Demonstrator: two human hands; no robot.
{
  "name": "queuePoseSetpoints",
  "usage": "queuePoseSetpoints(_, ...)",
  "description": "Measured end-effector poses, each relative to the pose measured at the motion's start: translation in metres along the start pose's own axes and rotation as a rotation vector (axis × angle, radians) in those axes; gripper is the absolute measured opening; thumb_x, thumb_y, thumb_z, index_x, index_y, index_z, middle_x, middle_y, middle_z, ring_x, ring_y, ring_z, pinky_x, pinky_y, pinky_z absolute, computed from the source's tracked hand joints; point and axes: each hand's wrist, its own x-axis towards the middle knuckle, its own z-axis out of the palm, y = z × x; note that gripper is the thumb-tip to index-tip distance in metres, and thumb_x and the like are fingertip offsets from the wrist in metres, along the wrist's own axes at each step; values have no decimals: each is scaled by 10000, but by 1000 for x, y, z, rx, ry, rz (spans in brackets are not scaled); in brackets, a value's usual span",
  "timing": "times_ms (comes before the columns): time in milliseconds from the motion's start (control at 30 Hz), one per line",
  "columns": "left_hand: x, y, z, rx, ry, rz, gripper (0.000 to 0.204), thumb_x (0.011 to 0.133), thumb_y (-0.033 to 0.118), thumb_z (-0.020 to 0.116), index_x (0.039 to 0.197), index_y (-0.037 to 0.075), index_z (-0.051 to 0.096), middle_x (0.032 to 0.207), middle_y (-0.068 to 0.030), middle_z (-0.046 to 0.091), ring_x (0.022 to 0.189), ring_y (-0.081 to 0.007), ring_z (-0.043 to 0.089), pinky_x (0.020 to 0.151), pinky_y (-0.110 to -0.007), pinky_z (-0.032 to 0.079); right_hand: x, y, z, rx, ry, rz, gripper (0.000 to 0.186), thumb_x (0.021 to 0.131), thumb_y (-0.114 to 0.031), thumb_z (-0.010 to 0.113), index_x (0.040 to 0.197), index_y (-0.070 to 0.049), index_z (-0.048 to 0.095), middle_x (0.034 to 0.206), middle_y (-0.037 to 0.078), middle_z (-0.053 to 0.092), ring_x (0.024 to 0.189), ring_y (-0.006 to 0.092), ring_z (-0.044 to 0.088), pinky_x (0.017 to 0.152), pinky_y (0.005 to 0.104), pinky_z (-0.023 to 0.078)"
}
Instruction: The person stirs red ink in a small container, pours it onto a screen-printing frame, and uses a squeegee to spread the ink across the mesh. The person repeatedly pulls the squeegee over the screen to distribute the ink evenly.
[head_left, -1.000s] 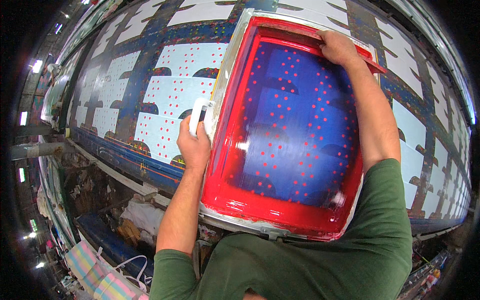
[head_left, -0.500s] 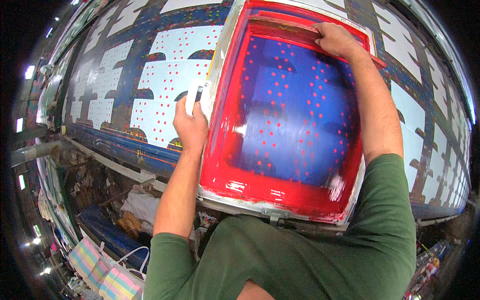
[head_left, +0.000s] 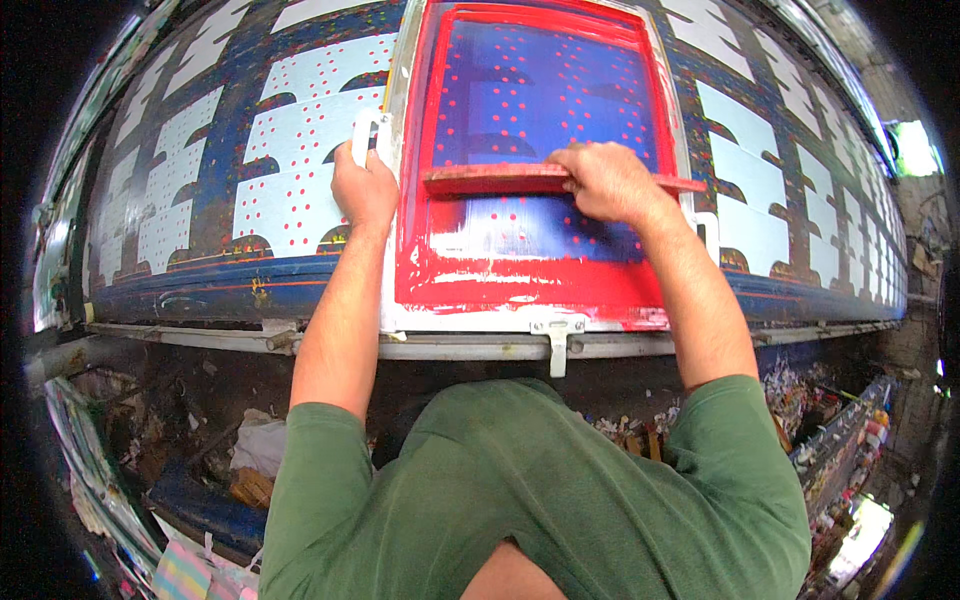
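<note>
A screen-printing frame (head_left: 393, 250) lies on a long table, its blue mesh (head_left: 540, 100) dotted with red and bordered by wet red ink (head_left: 520, 283). My left hand (head_left: 364, 188) is wrapped round the white handle (head_left: 364, 137) on the frame's left side. With my right hand (head_left: 610, 182) I grip a long red-stained squeegee (head_left: 480, 180) near its middle. The squeegee lies crosswise over the lower half of the mesh, its right end reaching past the frame's right edge. Its lower edge is partly shaded, so contact with the mesh is hard to make out.
Pale cut fabric pieces (head_left: 290, 150) with red dots lie left of the frame. To the right are plain pale pieces (head_left: 745, 190) and a second white handle (head_left: 706, 232). A metal bracket (head_left: 558, 345) juts from the frame's near edge, above a rail (head_left: 450, 348). Scraps litter the floor below.
My right hand has drawn the squeegee from the far end of the mesh toward me. My left hand stays on the handle. The whole view has shifted and turned slightly.
</note>
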Motion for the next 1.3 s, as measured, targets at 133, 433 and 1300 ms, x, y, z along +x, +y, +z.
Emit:
queuePoseSetpoints(133,-1,2,-1,-9,-19,14,352,956,75,723,1300,10,686,1162,-234,775,1081,-467,754,939,-559,579,-56,-47,17,34,45,10,400,829,-80,718,1221,-130,777,1097,180,792,1023,424,774,867,572,628)
queuePoseSetpoints(433,-1,13,-8,-18,-77,-88,342,998,115,679,1328,27,681,1196,-232,770,1122,-453,746,977,-569,568,-124,-108,36,-27,139,27,378,888,-70,756,1257,-152,770,1104,159,784,1076,385,757,889,541,602)
queuePoseSetpoints(1300,13,-12,7,183,46,44,307,977,159,728,1240,0,746,1114,-219,805,1038,-396,786,964,-493,585,-192,-87,97,264,491,-221,399,859,-291,841,1182,-76,745,1187,148,743,1152,341,705,969,486,570)
